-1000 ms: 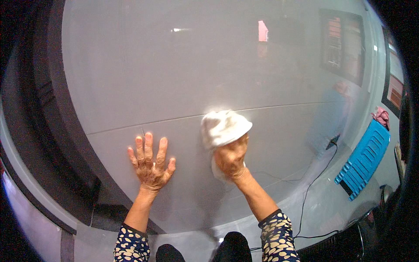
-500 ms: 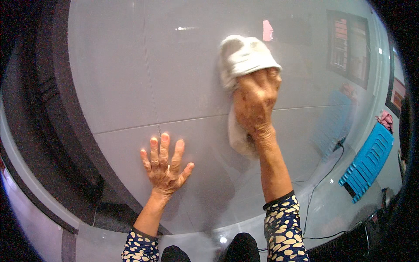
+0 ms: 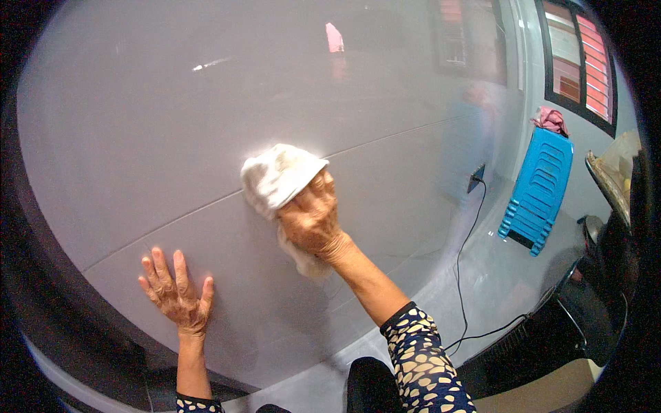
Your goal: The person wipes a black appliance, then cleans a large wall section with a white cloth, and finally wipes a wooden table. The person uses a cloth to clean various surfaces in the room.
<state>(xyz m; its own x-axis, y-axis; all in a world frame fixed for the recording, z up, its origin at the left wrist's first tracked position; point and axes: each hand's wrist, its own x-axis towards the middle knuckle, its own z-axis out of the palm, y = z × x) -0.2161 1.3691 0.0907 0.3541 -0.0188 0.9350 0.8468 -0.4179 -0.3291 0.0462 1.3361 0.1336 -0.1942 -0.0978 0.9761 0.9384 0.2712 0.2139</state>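
Note:
A bunched white cloth (image 3: 275, 175) is gripped in my right hand (image 3: 313, 219) and pressed against a glossy grey tiled wall (image 3: 179, 131). Part of the cloth hangs below the palm, and my fingertips are hidden in its folds. Lower and to the left, my left hand (image 3: 177, 296) lies flat on the same wall with its fingers spread, holding nothing. A thin seam (image 3: 179, 219) crosses the tiles above the left hand and passes behind the cloth.
Blue stacked plastic stools (image 3: 540, 182) stand at the right with a pink cloth (image 3: 551, 120) on top. A black cord (image 3: 460, 275) runs down from a wall socket (image 3: 475, 177). A dark-framed window (image 3: 582, 62) is at the upper right.
My right hand has brought the cloth lower along the wall, down to the seam. My left hand stays flat. The view has shifted right, showing more of the stools and window.

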